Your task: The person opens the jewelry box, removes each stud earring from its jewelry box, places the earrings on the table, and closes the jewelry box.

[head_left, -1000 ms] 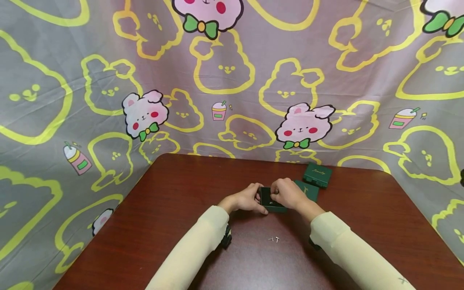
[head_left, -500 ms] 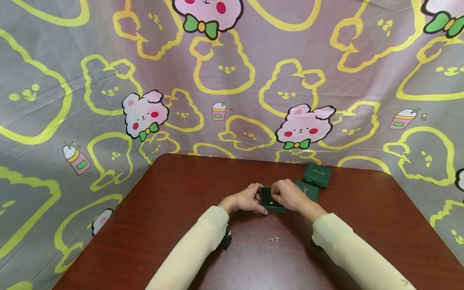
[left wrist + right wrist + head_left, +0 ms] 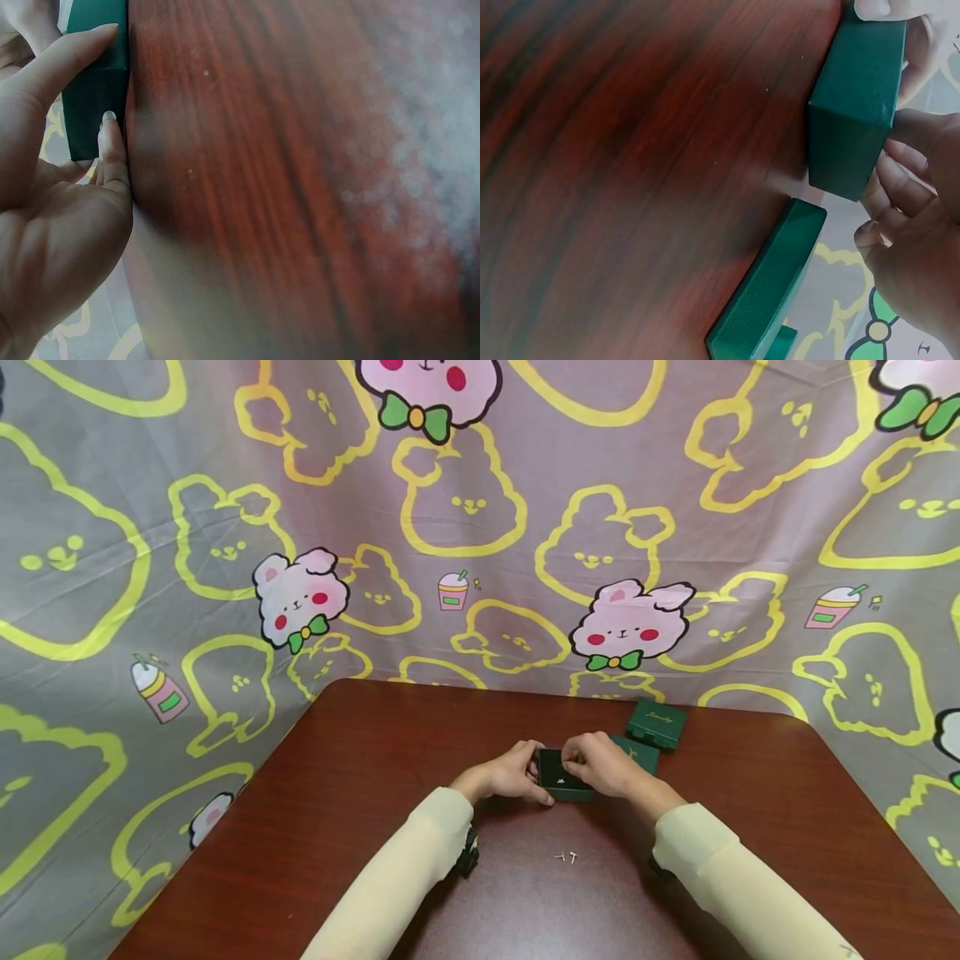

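Note:
A small green jewelry box (image 3: pixel 573 795) with a black insert stands lidless on the table. Its left side is gripped by my left hand (image 3: pixel 512 774); in the left wrist view the thumb lies on one green wall and another fingertip touches lower down. A tiny silver star-shaped piece (image 3: pixel 561 781) shows on the insert. My right hand (image 3: pixel 602 765) is over the box's right part, with thumb and fingers bent together at the insert. Whatever may be between those fingertips is hidden. The right wrist view shows curled fingers (image 3: pixel 907 187) behind the box wall (image 3: pixel 855 75).
Two tiny metallic stud-like pieces (image 3: pixel 567 857) lie on the brown table (image 3: pixel 375 760), nearer to me. Right behind my right hand lies a green lid (image 3: pixel 637 756) with gold marking. Beyond it sits a green box (image 3: pixel 657 724) with gold lettering. A patterned cloth (image 3: pixel 480 635) hangs behind the table.
My right hand and forearm have shifted slightly to the right and down, with the fingers staying at the insert. My left hand keeps its grip on the box.

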Demonstrator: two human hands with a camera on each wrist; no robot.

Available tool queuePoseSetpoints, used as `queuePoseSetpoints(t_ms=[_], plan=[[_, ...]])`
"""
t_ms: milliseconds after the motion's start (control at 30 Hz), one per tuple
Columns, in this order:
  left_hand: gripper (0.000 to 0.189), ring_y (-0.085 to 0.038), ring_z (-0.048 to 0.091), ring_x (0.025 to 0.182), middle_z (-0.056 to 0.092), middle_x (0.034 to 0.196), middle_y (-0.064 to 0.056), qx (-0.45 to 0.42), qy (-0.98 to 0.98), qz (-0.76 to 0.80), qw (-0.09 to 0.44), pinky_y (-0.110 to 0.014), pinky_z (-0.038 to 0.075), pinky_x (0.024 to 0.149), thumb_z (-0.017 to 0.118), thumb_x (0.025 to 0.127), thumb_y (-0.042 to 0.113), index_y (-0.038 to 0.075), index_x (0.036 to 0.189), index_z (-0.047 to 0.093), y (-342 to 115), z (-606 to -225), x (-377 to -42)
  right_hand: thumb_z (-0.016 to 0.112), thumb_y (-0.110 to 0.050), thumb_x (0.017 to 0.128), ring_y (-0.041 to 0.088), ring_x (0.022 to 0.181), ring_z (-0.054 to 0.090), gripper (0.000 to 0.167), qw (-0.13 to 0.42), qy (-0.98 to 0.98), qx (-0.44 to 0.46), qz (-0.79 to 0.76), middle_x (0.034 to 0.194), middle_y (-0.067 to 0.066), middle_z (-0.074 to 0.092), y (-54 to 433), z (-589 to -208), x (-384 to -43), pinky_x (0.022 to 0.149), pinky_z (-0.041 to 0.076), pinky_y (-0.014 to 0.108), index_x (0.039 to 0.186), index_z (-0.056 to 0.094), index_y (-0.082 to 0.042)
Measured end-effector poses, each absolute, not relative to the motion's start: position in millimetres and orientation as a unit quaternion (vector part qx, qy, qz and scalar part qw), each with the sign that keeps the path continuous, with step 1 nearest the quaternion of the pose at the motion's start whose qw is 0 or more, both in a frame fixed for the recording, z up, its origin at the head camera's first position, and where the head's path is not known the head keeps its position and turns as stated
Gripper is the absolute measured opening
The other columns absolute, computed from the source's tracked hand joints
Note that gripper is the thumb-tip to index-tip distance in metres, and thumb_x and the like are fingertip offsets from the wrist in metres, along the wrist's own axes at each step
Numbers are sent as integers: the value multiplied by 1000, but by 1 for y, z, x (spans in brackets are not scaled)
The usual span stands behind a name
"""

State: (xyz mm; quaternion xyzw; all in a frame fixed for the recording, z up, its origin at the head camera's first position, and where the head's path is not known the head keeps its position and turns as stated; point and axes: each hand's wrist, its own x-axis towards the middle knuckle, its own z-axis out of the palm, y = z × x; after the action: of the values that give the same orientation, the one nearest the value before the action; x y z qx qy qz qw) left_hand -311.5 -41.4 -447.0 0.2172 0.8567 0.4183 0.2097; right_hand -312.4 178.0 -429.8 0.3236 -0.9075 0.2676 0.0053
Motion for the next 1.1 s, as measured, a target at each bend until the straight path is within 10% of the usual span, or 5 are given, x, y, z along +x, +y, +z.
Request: queuePoseSetpoints(t_ms=[1100], plan=[[72, -16, 51, 99, 44, 117, -8, 221, 850, 428, 214, -28, 44, 86, 91, 77, 16, 10, 132, 46, -43, -443, -307, 73, -8, 94, 9, 77, 64, 4, -2, -896, 315, 313, 85, -4, 73, 197, -419, -304, 71, 51, 30, 95, 75, -5]])
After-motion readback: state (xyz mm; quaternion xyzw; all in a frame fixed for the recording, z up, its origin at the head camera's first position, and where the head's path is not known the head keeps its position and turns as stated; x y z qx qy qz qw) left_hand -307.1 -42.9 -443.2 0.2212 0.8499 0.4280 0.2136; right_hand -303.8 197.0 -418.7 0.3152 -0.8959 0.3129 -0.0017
